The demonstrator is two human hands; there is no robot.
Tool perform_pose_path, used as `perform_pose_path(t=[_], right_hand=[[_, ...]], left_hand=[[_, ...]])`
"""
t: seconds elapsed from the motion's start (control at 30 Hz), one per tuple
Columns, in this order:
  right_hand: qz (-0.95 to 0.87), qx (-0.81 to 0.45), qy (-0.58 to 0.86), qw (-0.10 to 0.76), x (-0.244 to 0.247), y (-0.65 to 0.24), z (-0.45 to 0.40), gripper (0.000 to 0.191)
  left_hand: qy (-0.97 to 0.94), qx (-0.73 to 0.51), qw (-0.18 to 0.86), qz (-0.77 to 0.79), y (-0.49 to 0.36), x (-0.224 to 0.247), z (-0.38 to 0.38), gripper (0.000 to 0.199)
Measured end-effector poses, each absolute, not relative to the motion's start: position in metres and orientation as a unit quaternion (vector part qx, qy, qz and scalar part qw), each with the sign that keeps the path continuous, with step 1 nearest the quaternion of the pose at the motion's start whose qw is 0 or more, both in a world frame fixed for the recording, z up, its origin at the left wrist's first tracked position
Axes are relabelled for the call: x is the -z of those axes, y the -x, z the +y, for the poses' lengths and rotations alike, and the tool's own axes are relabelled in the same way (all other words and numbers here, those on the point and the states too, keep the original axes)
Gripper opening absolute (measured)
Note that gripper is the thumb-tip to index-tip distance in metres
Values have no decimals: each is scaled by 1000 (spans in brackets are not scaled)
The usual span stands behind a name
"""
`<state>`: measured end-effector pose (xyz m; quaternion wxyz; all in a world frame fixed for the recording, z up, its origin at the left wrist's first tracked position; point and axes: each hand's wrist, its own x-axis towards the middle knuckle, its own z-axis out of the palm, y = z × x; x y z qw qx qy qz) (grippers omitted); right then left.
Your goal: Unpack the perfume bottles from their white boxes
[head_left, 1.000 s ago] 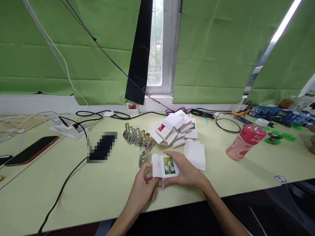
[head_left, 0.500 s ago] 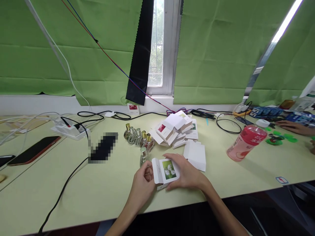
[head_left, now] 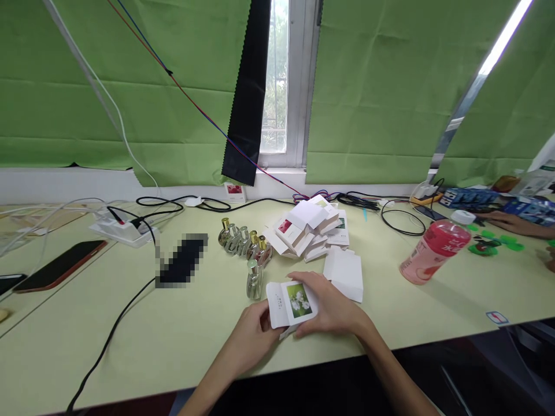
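Note:
A small white box [head_left: 299, 300] with a green flower picture is gripped by my right hand [head_left: 332, 303], thumb below and fingers above. Its end flap stands out to the left. My left hand [head_left: 255, 335] is at that flap end, its fingertips partly hidden behind the flap and bent inward. Just beyond my left hand one glass bottle [head_left: 254, 280] with a silver cap stands upright. Several more bottles [head_left: 245, 242] with gold or silver caps are grouped behind it. A pile of white boxes [head_left: 299, 228] lies to their right, and another white box [head_left: 347, 274] is beside my right hand.
A pink drink bottle [head_left: 435, 248] leans on the right. Phones [head_left: 63, 266] and a power strip [head_left: 124, 225] are on the left, with a black cable [head_left: 117, 320] running forward. Another person's hand [head_left: 511, 221] is at far right. Cables lie along the wall.
My left hand has moved slightly down and toward the box, uncovering the base of the single glass bottle. The box flap has tilted a little. The other person's hand shifted slightly left.

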<state>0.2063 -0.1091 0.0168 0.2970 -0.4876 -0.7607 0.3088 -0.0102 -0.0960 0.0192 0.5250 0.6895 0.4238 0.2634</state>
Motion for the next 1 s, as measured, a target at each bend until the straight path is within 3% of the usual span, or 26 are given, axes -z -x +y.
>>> perform_pose_path(t=[0.27, 0.37, 0.57, 1.0], right_hand=[[-761, -304, 487, 304, -20, -206, -110, 101], [-765, -297, 492, 291, -21, -207, -111, 101], [-784, -270, 503, 245, -20, -206, -109, 98], [-794, -233, 529, 191, -24, -202, -107, 96]], left_hand=[[-728, -334, 394, 451, -7, -4, -92, 12], [-750, -357, 328, 450, 0, -5, -96, 17], [-781, -290, 273, 482, 36, -6, -98, 26], [-772, -261, 299, 496, 85, -22, -80, 37]])
